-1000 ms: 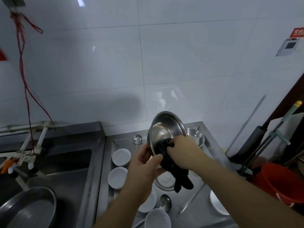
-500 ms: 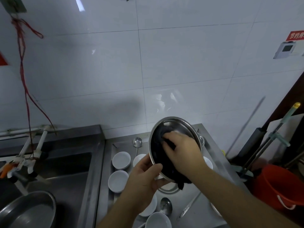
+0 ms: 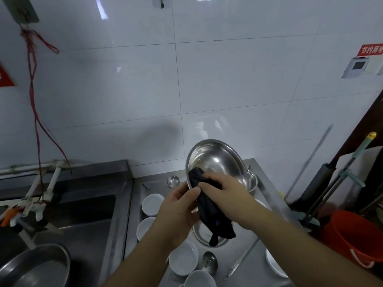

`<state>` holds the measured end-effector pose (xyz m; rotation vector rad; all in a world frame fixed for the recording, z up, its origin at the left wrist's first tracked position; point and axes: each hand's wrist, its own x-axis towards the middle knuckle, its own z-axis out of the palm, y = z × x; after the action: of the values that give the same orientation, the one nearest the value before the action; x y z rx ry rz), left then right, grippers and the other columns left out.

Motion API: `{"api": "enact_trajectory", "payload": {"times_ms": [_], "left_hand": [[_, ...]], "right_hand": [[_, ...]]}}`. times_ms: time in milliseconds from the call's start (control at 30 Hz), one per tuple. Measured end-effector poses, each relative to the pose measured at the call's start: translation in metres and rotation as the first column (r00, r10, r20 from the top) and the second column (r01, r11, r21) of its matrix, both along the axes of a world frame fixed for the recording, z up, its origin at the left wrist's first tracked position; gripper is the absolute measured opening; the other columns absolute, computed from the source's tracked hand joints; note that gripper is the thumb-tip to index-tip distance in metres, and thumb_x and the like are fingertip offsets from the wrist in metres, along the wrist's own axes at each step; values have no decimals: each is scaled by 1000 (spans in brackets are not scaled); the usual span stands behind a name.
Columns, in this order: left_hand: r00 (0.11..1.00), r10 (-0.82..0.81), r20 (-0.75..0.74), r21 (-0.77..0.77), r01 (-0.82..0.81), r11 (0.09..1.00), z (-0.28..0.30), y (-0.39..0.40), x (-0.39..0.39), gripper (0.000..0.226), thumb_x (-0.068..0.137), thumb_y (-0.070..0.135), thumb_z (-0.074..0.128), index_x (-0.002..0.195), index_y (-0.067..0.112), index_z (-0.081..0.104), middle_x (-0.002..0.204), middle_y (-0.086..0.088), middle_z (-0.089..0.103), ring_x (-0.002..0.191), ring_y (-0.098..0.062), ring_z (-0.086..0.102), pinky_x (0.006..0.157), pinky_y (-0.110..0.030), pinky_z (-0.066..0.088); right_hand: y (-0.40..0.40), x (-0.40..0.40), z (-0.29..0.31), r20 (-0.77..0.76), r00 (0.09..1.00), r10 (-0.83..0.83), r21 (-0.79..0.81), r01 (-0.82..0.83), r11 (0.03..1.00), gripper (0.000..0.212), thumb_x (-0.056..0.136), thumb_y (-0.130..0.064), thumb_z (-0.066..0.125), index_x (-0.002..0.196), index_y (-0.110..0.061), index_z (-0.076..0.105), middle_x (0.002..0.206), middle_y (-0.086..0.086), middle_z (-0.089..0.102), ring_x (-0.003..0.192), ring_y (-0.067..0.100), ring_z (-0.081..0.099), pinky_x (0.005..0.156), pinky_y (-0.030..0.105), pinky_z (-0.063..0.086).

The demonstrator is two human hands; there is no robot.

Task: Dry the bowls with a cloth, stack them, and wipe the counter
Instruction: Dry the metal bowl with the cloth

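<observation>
The left hand holds a steel bowl tilted up over the worktop by its lower rim, while the right hand presses a dark cloth against the rim; white bowls and a ladle lie below, a sink to the left

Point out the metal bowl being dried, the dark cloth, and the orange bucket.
metal bowl (image 3: 215, 160), head view, on its shiny inner wall.
dark cloth (image 3: 215, 222), head view, on the part hanging below the hands.
orange bucket (image 3: 350, 239), head view, on its outer wall.

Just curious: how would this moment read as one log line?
step: drying | left hand: holds steel bowl tilted | right hand: presses dark cloth at rim | stacking, counter: not yet
</observation>
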<state>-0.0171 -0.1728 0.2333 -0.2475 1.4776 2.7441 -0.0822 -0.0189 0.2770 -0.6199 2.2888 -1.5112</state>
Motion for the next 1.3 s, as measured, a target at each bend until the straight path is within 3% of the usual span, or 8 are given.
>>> {"api": "enact_trajectory", "payload": {"times_ms": [200,333,400,567,800,967,1133,1300], "left_hand": [[997,-61,38,113,56,992,-4,12,10,61,76,28,95,124,-3,72,119,-29,71,102,-37,74,84,-47,62],[996,-34,78,203,17,979,-13,24,16,54,78,18,88,121,-8,70,125,-35,69,111,-46,72,88,-53,62],[997,7,77,228,-24,973,-15,28,16,58,78,16,85,125,-11,66,126,-35,69,116,-47,71,90,-53,61],[993,92,75,146,-102,984,-15,23,14,46,78,16,82,118,-4,74,123,-32,72,112,-42,73,86,-46,63],[996,94,-8,-22,-94,995,-7,12,8,40,88,8,68,128,6,71,127,-24,73,116,-39,72,85,-42,64],[998,66,-20,-83,-67,994,-8,16,13,37,88,5,70,121,20,78,126,-17,75,117,-34,73,86,-41,64],[996,-21,-82,-233,2,972,-4,13,10,44,91,3,71,128,27,74,132,-8,73,121,-31,72,92,-38,62],[981,-119,-151,-591,7,806,2,6,6,62,89,10,79,141,41,62,139,10,69,136,-10,60,112,-38,50]], "right_hand": [[-6,-5,-5,-425,901,-89,21,109,994,22,100,-25,67,121,-27,65,110,-16,66,98,1,61,82,9,45],[-12,-26,5,-671,742,0,209,190,959,29,103,-18,59,131,-16,60,129,4,61,109,24,58,94,33,48],[-13,-37,12,-691,722,44,324,255,911,30,103,-15,54,133,-17,56,134,5,56,107,30,55,91,42,48],[-7,-50,22,-646,754,115,591,399,702,42,94,-7,55,131,-23,47,129,3,49,91,22,36,66,33,31],[-9,-36,7,-478,841,253,808,308,502,29,95,-26,58,123,-19,55,116,9,57,102,33,60,73,38,37],[2,-35,-10,-197,977,85,688,76,722,9,93,-30,53,102,-28,55,85,-6,58,79,16,58,60,29,39],[14,-28,-15,248,961,-120,160,81,984,15,96,-19,57,93,-25,71,85,4,71,66,13,68,51,22,50],[14,-21,-21,569,813,-124,-221,297,929,25,97,-5,54,102,-6,78,104,29,74,86,36,73,74,42,62]]}}
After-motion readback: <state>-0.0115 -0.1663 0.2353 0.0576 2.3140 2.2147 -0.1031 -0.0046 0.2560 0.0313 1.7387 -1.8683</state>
